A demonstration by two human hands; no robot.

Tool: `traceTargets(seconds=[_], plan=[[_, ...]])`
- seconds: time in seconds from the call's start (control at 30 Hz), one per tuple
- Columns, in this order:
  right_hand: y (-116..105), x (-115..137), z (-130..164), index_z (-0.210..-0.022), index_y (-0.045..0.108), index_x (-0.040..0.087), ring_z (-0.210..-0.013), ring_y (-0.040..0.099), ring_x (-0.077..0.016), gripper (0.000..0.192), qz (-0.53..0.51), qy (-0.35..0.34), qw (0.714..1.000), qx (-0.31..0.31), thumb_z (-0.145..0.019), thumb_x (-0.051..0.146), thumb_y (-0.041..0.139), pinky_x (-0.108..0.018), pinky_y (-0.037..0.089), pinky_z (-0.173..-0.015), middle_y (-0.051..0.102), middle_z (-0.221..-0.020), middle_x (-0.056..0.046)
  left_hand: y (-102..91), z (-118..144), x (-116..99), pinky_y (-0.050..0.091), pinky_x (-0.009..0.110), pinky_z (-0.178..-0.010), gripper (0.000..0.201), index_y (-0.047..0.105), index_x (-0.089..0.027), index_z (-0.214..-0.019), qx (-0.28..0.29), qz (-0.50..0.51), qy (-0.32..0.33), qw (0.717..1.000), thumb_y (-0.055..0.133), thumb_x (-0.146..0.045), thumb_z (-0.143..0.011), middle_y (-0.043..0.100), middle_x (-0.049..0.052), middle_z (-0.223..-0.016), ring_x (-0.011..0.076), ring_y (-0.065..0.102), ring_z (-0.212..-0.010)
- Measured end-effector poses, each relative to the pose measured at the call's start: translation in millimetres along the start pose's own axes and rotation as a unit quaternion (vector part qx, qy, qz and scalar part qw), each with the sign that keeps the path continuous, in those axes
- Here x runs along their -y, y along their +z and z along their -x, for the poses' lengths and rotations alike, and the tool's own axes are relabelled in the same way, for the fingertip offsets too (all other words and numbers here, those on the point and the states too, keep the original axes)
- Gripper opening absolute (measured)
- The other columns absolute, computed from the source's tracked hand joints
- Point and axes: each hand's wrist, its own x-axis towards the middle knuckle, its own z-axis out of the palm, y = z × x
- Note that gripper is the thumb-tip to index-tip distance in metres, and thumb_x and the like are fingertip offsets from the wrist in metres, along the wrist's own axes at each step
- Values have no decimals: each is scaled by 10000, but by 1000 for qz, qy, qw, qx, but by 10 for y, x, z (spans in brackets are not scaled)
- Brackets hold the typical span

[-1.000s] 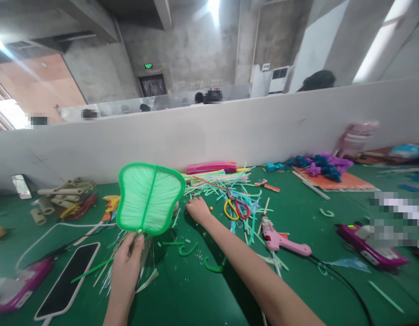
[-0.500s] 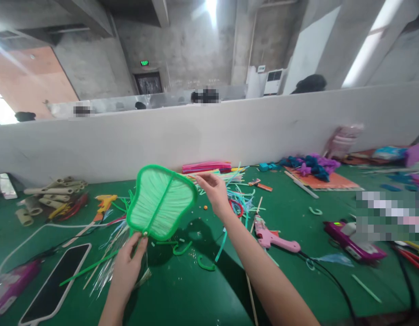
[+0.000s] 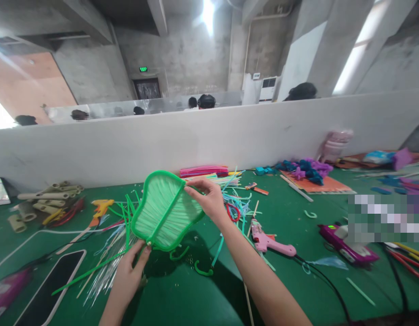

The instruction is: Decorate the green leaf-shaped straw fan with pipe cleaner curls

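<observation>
A green heart-shaped fan [image 3: 162, 209] with a green rim and pale green strands is held tilted above the green table [image 3: 182, 294]. My left hand [image 3: 130, 274] pinches the fan at its base. My right hand [image 3: 209, 198] grips the fan's upper right rim, fingers curled over the edge. A pile of coloured straws [image 3: 226, 183] lies just behind my right hand.
A pink glue gun [image 3: 269, 242] lies right of my forearm, a purple one [image 3: 347, 246] further right. A phone [image 3: 48, 290] lies at lower left, cardboard tubes [image 3: 43, 201] and a yellow glue gun [image 3: 101, 207] at far left. A white partition [image 3: 230, 136] backs the table.
My right hand left the table by the straws, rose and took hold of the fan's upper right rim. The fan tilted and shifted right. The view panned slightly.
</observation>
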Motion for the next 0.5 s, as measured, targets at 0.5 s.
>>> traceTargets(seconds=[0.5], plan=[[-102,-23,-23,-867,732,195,-789,671,-177,119,118,-14,993,-19,-805,291,699,-297,529,-740,734,-871,-45,132,23,128,482,435,-937,489,729,-163,-1024,17,14,-28,999,669,-512,-686,733,128,-1090,336,643,-1061]])
